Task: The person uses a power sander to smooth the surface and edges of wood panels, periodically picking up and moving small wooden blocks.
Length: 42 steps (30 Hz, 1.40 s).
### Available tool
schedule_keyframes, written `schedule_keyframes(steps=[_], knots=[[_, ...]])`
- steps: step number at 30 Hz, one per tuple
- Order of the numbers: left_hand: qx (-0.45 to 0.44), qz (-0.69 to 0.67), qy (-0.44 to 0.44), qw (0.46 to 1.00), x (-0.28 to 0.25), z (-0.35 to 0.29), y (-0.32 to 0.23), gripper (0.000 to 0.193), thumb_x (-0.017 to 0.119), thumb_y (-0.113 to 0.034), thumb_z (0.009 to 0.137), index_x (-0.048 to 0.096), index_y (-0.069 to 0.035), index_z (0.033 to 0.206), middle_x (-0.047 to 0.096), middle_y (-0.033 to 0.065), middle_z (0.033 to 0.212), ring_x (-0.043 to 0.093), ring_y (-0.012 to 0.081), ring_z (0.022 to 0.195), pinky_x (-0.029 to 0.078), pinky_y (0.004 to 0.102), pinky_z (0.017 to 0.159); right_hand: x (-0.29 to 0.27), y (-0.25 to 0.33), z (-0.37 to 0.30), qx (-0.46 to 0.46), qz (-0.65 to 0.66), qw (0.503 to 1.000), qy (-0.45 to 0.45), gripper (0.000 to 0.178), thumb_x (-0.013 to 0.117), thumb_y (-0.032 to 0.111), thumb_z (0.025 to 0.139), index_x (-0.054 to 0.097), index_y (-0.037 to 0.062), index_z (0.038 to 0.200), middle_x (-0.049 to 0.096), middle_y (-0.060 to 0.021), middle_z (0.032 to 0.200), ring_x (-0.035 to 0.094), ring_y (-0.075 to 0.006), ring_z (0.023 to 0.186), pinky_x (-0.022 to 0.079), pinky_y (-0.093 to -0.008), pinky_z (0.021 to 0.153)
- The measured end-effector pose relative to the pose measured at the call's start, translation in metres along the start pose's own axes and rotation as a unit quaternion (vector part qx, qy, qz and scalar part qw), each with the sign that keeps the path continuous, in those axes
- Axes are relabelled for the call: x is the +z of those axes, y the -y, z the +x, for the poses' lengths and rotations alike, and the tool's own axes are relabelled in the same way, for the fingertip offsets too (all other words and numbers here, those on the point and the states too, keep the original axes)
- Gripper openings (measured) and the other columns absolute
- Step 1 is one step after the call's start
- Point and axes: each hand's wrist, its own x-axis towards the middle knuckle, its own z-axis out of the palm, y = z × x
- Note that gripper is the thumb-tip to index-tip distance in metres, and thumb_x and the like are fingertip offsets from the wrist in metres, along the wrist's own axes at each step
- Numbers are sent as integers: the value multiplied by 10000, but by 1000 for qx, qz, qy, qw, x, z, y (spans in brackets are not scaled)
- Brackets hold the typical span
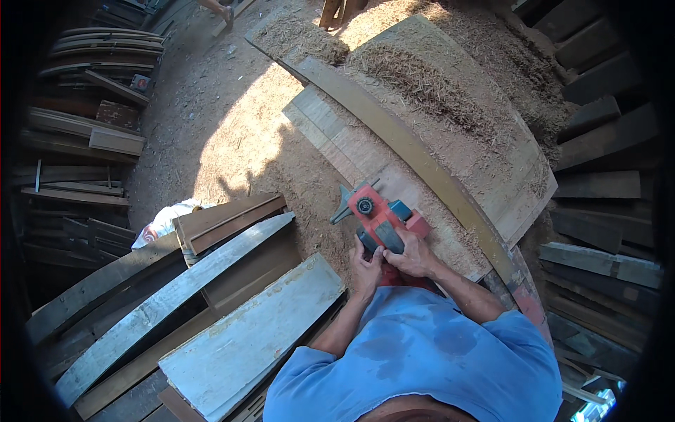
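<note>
A red electric hand planer (416, 224) with black parts, a round black knob and a grey-green piece sticking out at its left is in front of my body. My left hand (365, 271) is closed at the planer's near left side, with its fingers against the black part. My right hand (415, 257) grips the near right side, and its thumb meets the left hand at the black part. Beneath and beyond the planer lies a pale wooden board (337, 141). Along it runs a long curved brown plank (408, 144) on edge.
Wood shavings (422, 81) cover a broad board (524, 169) beyond the plank and spread over the floor (183, 105). Whitish planks (253, 330) lie at the near left. Timber stacks (91, 126) line the left side, and more (598, 186) line the right. A person's foot (228, 15) shows at the top.
</note>
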Motion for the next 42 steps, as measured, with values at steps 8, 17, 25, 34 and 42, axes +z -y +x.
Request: schedule_keyframes(steps=[8, 17, 25, 34, 42], knots=[[88, -156, 32, 983, -77, 177, -64, 401, 684, -213, 1023, 585, -43, 1373, 697, 28, 1015, 617, 101, 772, 506, 272, 687, 10, 91, 170, -52, 11, 999, -3, 443, 745, 308, 847, 652, -34, 1114, 718, -222, 970, 721, -319, 873, 566, -426, 797], [108, -147, 32, 983, -131, 293, -82, 375, 778, -340, 964, 693, -35, 1165, 679, -7, 838, 582, 84, 684, 448, 261, 626, 13, 150, 270, -95, 36, 995, -10, 393, 682, 238, 771, 654, -70, 1013, 733, -223, 822, 757, -285, 749, 607, -404, 708], [93, -181, 18, 979, -47, 144, -64, 386, 736, -321, 998, 668, -35, 1249, 684, -9, 943, 586, 68, 797, 470, 262, 699, -1, 71, 134, -27, 87, 996, 2, 422, 741, 270, 773, 694, -32, 1064, 738, -164, 887, 728, -244, 783, 583, -379, 740], [64, -30, 21, 997, 43, -83, 13, 517, 657, -125, 1020, 485, -1, 1492, 667, 18, 956, 601, 74, 769, 516, 259, 662, -1, -61, -84, 3, -7, 1000, -8, 499, 760, 309, 851, 637, -13, 1212, 710, -224, 1038, 713, -320, 930, 558, -428, 843], [9, -43, 19, 999, 41, -77, 44, 768, 769, -227, 951, 391, -33, 1591, 557, 155, 1091, 631, 249, 1010, 525, 367, 895, 2, -55, -83, -3, -15, 1000, -14, 459, 748, 322, 855, 637, -14, 1147, 697, -242, 1011, 705, -383, 950, 544, -463, 847]])
